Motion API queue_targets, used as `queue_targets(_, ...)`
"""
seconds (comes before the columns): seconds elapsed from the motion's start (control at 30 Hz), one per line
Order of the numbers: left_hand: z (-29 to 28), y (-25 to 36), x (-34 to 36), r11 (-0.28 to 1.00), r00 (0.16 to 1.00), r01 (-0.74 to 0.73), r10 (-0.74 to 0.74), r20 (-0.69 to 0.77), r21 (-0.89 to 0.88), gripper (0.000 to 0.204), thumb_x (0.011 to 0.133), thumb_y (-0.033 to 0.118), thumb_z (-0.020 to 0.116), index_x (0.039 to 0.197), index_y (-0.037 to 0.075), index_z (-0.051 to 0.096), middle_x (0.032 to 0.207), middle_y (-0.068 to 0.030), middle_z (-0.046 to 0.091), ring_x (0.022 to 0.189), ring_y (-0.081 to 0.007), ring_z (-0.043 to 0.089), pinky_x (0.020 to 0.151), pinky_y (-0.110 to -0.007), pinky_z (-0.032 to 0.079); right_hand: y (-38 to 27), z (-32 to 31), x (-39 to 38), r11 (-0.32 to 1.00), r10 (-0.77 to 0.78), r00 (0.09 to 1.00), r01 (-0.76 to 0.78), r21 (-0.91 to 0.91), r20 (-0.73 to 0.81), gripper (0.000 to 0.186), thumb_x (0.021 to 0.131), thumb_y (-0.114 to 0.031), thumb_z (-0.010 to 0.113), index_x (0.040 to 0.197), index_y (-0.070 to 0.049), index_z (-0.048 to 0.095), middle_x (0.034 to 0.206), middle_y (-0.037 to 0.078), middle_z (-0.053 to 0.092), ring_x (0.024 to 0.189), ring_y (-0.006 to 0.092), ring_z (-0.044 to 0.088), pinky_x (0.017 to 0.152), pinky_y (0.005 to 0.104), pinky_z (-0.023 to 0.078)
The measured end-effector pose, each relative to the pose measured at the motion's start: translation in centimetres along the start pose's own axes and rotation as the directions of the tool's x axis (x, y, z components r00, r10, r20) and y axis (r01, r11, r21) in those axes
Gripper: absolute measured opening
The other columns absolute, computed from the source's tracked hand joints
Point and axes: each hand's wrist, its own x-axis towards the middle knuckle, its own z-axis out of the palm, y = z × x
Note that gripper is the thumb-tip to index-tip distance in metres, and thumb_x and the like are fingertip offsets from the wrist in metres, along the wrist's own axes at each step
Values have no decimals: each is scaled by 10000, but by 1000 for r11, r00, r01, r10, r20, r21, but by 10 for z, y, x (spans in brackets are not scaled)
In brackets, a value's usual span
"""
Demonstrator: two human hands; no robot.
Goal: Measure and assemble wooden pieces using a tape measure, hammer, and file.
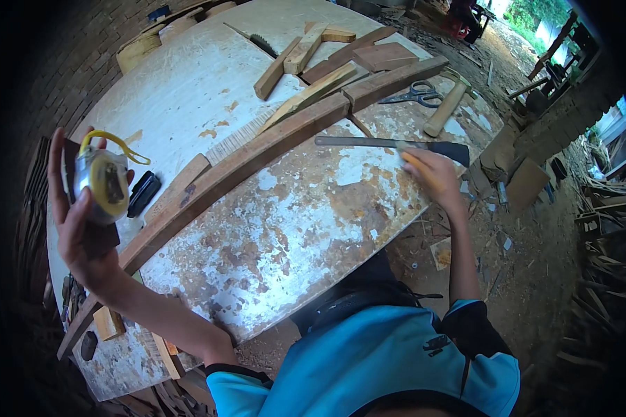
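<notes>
At the left of the frame, the tape measure [108, 184] hides part of the left hand [74, 224] and of a dark brown piece [101, 235]. The orange stick [421, 169] is partly covered by the right hand [444, 169], its tip indistinct. The lower edge cuts off the blue shirt [368, 347].

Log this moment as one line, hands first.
left hand: holding tape measure | right hand: holding orange stick | long curved timber: lying across worn table

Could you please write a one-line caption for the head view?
Over a worn table, the left hand holds a tape measure and the right hand an orange stick.
</notes>
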Motion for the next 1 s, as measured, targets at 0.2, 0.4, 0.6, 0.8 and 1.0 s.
queue_targets(0.2, -4, 8, -4, 998, 995, 19, -14, 94, -54, 830, 722, 185, 617, 1424, 9, 211, 1327, -326, 367, 1213, -383, 450, 947, -475, 447, -20, 19, 19, 997, -59, 995, 56, 45, 78, 316, 836, -228, 638, 1102, -57, 630, 1049, 97, 660, 880, 205, 648, 778, 282, 488)
queue_targets(0.4, 11, 8, -5, 1000, 998, -14, 12, 63, 21, 836, 696, 199, 634, 1415, 18, 247, 1369, -281, 345, 1271, -374, 381, 961, -481, 435, -43, 35, 22, 880, 280, 955, -294, 373, 92, 326, 829, -246, 649, 1087, -48, 628, 1017, 134, 660, 899, 249, 642, 794, 289, 478)
queue_targets(0.6, 26, 7, -6, 1000, 997, 25, -24, 79, -5, 828, 679, 181, 635, 1413, 47, 275, 1387, -264, 334, 1261, -353, 402, 928, -469, 467, -50, 53, 33, 894, -56, 997, 26, 446, 53, 255, 820, -125, 633, 1064, -52, 649, 1040, 118, 658, 907, 270, 637, 783, 315, 479)
queue_targets(0.8, 28, 9, -7, 999, 993, 31, -27, 112, -34, 851, 657, 207, 664, 1408, 60, 291, 1373, -253, 354, 1205, -349, 449, 910, -459, 486, -65, 79, 52, 875, 39, 964, -160, 457, 263, 303, 821, -203, 658, 1097, -79, 639, 1022, 115, 663, 876, 235, 651, 797, 314, 492)
queue_targets(1.0, 22, 8, -9, 1000, 994, 14, -12, 111, -21, 869, 651, 190, 670, 1415, 64, 277, 1363, -242, 369, 1215, -336, 430, 906, -454, 488, -52, 89, 59, 978, -121, 992, 111, 177, 44, 260, 815, -165, 648, 1065, -94, 638, 921, 146, 656, 839, 311, 626, 738, 358, 498)
